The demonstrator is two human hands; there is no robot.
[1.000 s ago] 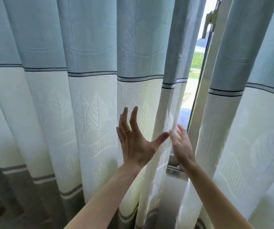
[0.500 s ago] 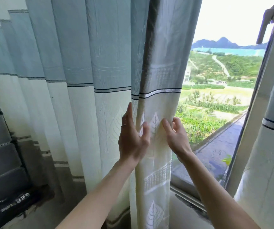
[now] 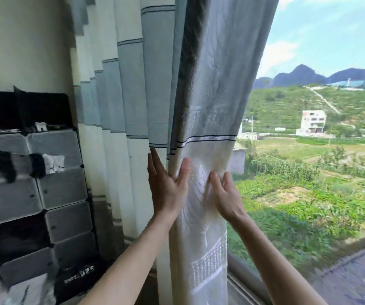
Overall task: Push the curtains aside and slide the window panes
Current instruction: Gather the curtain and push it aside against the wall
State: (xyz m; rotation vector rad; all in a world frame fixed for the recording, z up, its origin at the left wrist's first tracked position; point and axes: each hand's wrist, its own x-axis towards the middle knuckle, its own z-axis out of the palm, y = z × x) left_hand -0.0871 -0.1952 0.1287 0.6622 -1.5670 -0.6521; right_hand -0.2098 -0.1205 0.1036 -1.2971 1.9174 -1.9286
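Observation:
A curtain [image 3: 205, 111], grey-blue above and cream with leaf patterns below, hangs bunched in folds at the left of the window. My left hand [image 3: 166, 186] lies flat against its front fold with fingers apart. My right hand [image 3: 225, 194] presses the curtain's right edge from the window side, fingers straight. Neither hand grips the cloth. To the right, the window pane [image 3: 320, 150] shows fields, a white house and hills. The window's lower frame [image 3: 249, 280] runs beneath my right forearm.
A stack of grey and black plastic storage cubes [image 3: 45, 190] stands against the wall at the left, close to the curtain's folds. A white wall [image 3: 23, 40] rises above it. Blurred white things lie at the bottom left.
Both hands have pushed the curtain further left and its folds are more tightly bunched. The view has swung left: the storage cubes have come in and the right curtain and window handle have gone out.

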